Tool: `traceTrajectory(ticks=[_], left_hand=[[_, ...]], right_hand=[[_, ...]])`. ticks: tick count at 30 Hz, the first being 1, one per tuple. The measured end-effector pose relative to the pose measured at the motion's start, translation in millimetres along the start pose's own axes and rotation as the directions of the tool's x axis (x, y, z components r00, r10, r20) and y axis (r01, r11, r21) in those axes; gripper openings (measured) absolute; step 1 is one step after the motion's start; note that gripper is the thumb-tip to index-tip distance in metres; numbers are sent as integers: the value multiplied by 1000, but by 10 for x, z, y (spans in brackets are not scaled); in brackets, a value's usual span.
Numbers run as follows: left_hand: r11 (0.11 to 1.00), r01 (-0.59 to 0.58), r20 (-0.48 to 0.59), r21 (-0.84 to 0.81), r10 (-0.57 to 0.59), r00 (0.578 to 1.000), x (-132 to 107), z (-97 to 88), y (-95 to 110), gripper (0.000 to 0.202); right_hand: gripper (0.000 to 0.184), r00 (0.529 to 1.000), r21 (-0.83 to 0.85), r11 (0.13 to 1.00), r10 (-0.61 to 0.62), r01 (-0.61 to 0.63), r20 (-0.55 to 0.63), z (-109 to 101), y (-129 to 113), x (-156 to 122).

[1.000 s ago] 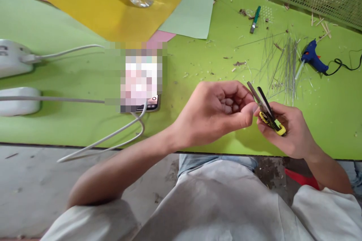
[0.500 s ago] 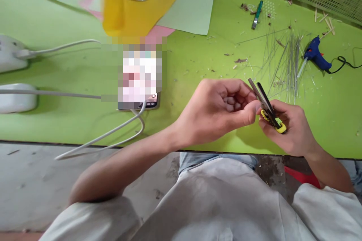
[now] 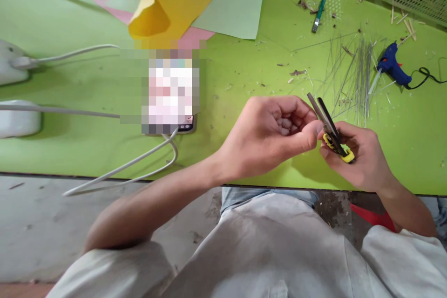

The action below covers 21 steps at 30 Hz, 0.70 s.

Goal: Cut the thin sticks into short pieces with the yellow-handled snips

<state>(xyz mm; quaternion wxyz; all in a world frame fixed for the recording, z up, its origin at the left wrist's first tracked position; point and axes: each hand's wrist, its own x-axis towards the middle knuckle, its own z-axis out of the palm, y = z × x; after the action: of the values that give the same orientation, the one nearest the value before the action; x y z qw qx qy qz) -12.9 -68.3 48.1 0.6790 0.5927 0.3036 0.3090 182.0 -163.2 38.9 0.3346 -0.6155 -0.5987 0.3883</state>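
The fingers of the right hand (image 3: pixel 361 160) curl firmly around the yellow grip of a small pair of scissors (image 3: pixel 331 132), whose dark blades stand slightly parted. The left hand (image 3: pixel 268 137) curls in just beside them with its thumb near the blades, though whether it pinches anything is too small to tell. Beyond them, a loose pile of thin sticks (image 3: pixel 352 79) lies unjoined among scattered chips (image 3: pixel 297 73) on the green worktop (image 3: pixel 244 79), near a blue hot glue gun (image 3: pixel 393 67).
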Motion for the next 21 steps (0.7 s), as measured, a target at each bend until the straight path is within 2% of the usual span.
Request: traceTrajectory(ticks=[10,21], left_hand=[[994,-1,-31,111,4,1000,-14,-1,-25,40],[998,49,-26,41,-48,999,-12,13,2,37]], right_hand=[[5,1000,7,1000,23,-23,9,-9,1,-14],[7,999,26,998,52,-52,6,-2,-8,-13]])
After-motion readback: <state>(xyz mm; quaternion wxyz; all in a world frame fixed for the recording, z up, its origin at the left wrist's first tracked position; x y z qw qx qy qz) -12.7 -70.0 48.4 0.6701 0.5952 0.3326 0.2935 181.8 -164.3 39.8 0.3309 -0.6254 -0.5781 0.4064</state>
